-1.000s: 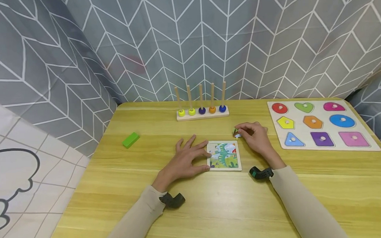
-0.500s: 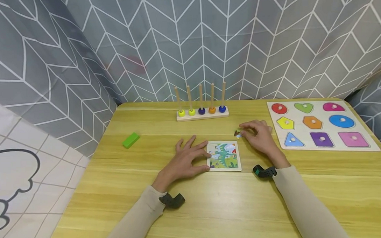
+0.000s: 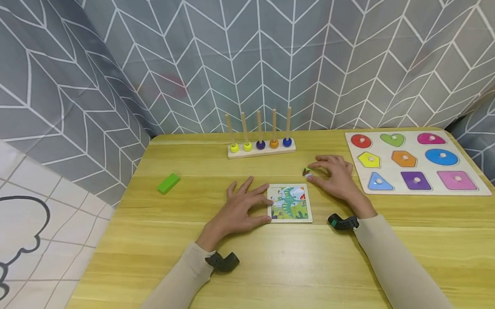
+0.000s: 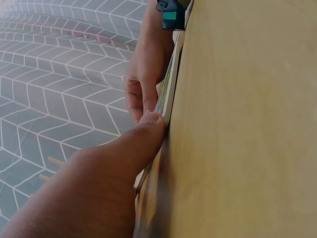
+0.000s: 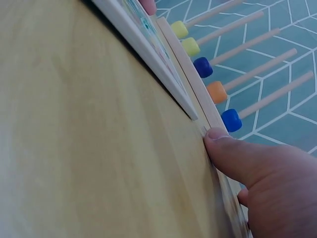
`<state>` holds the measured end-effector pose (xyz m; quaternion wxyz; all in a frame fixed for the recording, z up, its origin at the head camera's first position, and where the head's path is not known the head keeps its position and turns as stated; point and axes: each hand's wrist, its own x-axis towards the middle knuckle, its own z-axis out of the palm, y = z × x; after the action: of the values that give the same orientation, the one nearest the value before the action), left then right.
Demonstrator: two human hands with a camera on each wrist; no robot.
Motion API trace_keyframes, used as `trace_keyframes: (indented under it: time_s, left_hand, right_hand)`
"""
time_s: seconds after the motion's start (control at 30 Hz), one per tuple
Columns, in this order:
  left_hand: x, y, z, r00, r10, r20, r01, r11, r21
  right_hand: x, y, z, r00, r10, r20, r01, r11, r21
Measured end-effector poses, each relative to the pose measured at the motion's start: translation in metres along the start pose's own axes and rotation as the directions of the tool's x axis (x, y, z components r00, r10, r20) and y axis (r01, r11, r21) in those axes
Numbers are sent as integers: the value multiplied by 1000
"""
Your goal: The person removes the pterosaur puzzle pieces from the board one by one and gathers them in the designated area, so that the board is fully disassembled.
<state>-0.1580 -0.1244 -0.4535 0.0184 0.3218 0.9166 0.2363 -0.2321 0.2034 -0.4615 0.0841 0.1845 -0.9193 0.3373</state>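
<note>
A square jigsaw puzzle (image 3: 290,205) with a green dinosaur picture lies flat in its pale frame in the head view. My left hand (image 3: 243,210) is spread at its left side, thumb and fingertips resting on the frame's edge. Beyond the puzzle's upper right corner, my right hand (image 3: 334,178) pinches a small jigsaw piece (image 3: 307,172) between thumb and index finger, low over the table. The left wrist view has the left thumb (image 4: 148,121) against the frame's edge. In the right wrist view the right thumb (image 5: 220,141) points down at the tabletop, the piece mostly hidden.
A peg stand (image 3: 261,148) with coloured beads stands at the back of the wooden table (image 3: 276,267). On the right lies a shape board (image 3: 383,165) with knobbed pieces. A green block (image 3: 168,183) lies at the left. Grey patterned curtains hang behind.
My right hand first shifts right, its fingers loosening at the piece, then its thumb and index finger close on the piece again. My left hand keeps its place on the puzzle frame.
</note>
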Motion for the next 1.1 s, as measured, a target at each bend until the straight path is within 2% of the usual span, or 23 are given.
trace_keyframes:
  time_s: [0.4,0.87,1.1]
  left_hand:
    - [-3,-1,1,1000,-17,-4,17,1000,8]
    - [-3,0,0,1000,0,-17,0,1000,-1]
    - [-1,1,0,1000,-1,-3,1,1000,9]
  right_hand:
    - [14,2,3,999,26,22,-25,999,-22]
    - [36,12,4,998,52,39,-51,998,-27]
    - [45,16,3,997,67,36,-66,997,-37]
